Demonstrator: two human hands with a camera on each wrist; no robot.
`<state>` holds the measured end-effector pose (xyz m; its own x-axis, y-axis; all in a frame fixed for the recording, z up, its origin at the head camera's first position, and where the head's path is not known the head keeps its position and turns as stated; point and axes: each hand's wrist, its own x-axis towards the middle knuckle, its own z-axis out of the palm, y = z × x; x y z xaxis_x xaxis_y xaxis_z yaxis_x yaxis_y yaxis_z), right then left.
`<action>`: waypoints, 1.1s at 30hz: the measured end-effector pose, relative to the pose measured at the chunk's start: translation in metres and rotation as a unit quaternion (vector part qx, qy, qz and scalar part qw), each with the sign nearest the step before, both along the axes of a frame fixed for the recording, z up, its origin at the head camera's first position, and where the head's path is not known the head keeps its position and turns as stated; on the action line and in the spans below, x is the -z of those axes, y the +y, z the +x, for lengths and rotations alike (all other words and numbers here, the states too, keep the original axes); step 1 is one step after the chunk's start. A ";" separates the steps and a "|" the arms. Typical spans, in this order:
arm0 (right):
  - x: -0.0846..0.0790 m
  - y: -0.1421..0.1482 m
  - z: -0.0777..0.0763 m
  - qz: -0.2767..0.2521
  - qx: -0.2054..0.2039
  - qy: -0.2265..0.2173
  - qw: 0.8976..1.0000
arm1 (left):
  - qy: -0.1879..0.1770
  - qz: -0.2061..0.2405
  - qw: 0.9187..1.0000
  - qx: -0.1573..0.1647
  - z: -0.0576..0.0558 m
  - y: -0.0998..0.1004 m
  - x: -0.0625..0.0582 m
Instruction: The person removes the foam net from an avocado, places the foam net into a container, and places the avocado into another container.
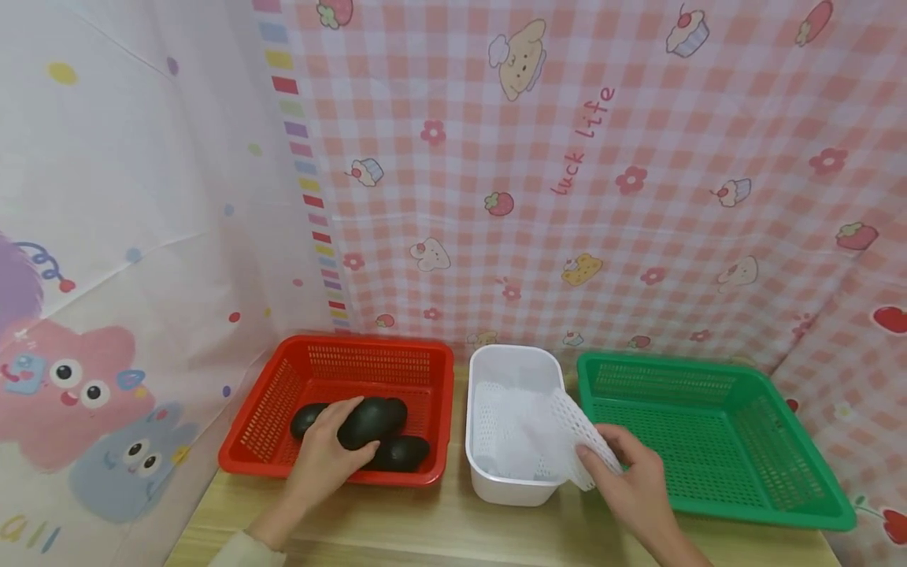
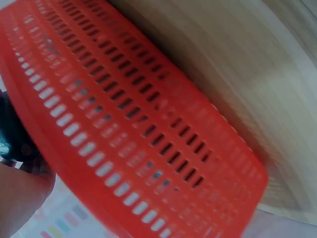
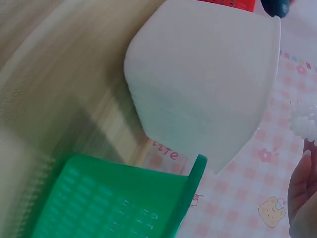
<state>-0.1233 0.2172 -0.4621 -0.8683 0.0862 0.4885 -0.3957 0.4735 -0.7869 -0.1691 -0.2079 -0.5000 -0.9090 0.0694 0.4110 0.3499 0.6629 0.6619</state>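
My left hand (image 1: 331, 453) is over the red basket (image 1: 442, 409), thumb and fingers around a dark green avocado (image 1: 368, 424). Several more avocados lie in that basket, among them one (image 1: 405, 453) just right of my thumb. In the left wrist view, the held avocado (image 2: 15, 134) shows above the basket's rim. My right hand (image 1: 631, 476) pinches a white foam net sleeve (image 1: 583, 433) at the right rim of the white bin (image 1: 513, 492). Other white foam nets (image 1: 506, 417) lie inside that bin. Only part of the right hand and its foam net (image 3: 303, 121) shows in the right wrist view.
A green basket (image 1: 708, 516) stands to the right of the white bin, beside my right hand. All three containers sit in a row on a wooden table (image 1: 397, 528). A pink checked cloth (image 1: 460, 181) hangs close behind them, with a white printed cloth (image 1: 163, 236) at left.
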 end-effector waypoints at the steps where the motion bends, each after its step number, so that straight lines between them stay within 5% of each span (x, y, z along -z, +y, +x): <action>1: -0.001 -0.001 -0.002 -0.002 0.001 -0.005 1.000 | -0.006 -0.001 1.000 -0.004 -0.002 -0.003 0.001; 15: -0.006 -0.022 -0.025 -0.031 0.053 -0.050 0.997 | -0.056 -0.026 0.997 -0.049 -0.018 -0.031 0.007; 33: 0.002 -0.038 -0.042 -0.008 0.064 -0.101 0.993 | -0.146 -0.046 0.987 -0.056 -0.029 -0.049 0.008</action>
